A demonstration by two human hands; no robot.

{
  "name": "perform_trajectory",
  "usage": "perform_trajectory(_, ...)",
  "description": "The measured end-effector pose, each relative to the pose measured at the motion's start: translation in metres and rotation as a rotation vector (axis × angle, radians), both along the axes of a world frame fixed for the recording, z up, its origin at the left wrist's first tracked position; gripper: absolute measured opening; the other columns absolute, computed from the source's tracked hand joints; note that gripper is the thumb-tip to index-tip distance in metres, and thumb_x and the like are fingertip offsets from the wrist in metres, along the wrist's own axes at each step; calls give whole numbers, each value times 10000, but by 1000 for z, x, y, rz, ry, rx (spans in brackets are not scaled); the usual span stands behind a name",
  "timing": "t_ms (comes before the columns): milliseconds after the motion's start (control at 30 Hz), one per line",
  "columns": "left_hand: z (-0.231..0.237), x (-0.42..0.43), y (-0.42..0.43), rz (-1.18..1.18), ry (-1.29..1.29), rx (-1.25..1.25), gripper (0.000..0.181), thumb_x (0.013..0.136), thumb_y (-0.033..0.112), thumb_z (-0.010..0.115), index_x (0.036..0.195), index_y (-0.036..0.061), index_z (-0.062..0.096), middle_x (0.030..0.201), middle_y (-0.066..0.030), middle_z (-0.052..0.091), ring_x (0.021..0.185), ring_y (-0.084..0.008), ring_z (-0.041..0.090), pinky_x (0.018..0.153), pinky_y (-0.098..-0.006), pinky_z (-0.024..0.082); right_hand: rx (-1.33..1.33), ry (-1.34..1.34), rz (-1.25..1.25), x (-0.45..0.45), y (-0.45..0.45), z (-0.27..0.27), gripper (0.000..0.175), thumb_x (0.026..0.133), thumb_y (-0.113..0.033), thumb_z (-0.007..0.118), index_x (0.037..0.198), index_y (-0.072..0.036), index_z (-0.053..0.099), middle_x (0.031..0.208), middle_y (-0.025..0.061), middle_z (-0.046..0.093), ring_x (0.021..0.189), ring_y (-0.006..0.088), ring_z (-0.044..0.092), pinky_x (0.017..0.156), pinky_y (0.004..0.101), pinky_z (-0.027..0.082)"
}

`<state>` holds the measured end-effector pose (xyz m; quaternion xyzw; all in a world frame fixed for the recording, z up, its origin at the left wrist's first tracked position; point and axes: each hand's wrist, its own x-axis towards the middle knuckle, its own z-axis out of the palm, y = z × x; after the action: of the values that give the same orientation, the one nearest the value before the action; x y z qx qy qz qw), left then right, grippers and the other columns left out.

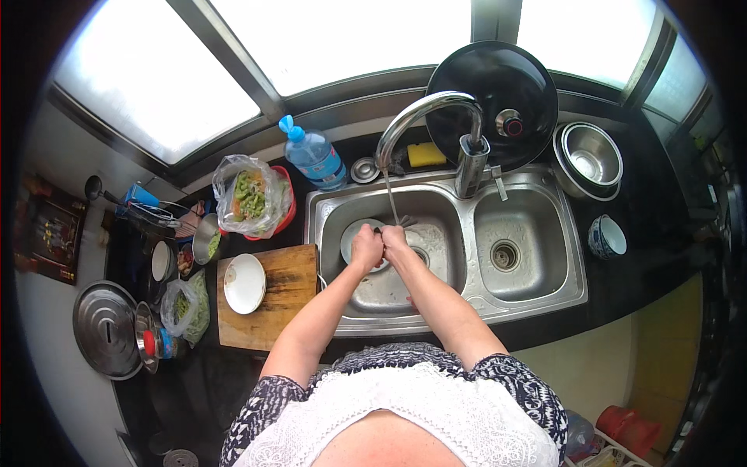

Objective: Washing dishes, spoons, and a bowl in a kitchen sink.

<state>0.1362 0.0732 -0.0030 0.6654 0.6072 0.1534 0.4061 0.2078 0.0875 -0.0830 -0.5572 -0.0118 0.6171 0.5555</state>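
Observation:
Over the left basin of a stainless steel double sink (464,274), my left hand (367,246) and my right hand (393,238) meet beside the water stream. A small dark item shows between their fingers; what it is cannot be told, nor which hand grips it. Water (391,195) runs from a curved chrome faucet (429,105) just beyond my hands. Beneath and to the left of my hands lies a pale round dish (352,236) in the basin, partly hidden by them. A white plate (244,284) rests on a wooden cutting board (289,292) left of the sink.
Behind the sink stand a large black lid (467,70), a yellow sponge (426,154) and a blue-capped plastic bottle (318,154). Bagged chopped vegetables (250,195) sit at the left. Metal bowls (590,157) and a patterned bowl (608,236) are on the right counter.

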Motion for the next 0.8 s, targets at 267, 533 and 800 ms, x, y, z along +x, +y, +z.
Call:
perform_trajectory(267, -15, 71, 9, -92, -105, -2, 96, 729, 40, 514, 807, -6, 482, 687, -202, 588, 588, -302, 606, 503, -397, 470, -71, -461, 116, 67, 23, -34, 249, 823, -86, 399, 980, 82, 495, 896, 207, 558, 656, 280, 601, 536, 420, 476)
perform_trajectory(533, -12, 54, 5, -296, 154, 331, 206, 750, 131, 558, 901, 4, 498, 950, -232, 553, 890, -374, 543, 739, -416, 430, 42, 169, -169, 47, 20, -35, 209, 811, -72, 408, 832, 51, 575, 789, 148, 581, 541, 226, 564, 441, 367, 431)
perform_trajectory(800, -22, 42, -4, 7, -565, -354, 381, 777, 83, 473, 1133, -40, 416, 868, -65, 528, 705, -117, 494, 600, -286, 435, 77, 448, -553, 48, 19, -40, 152, 855, -71, 366, 771, -45, 490, 643, 53, 475, 439, 154, 414, 352, 282, 292)
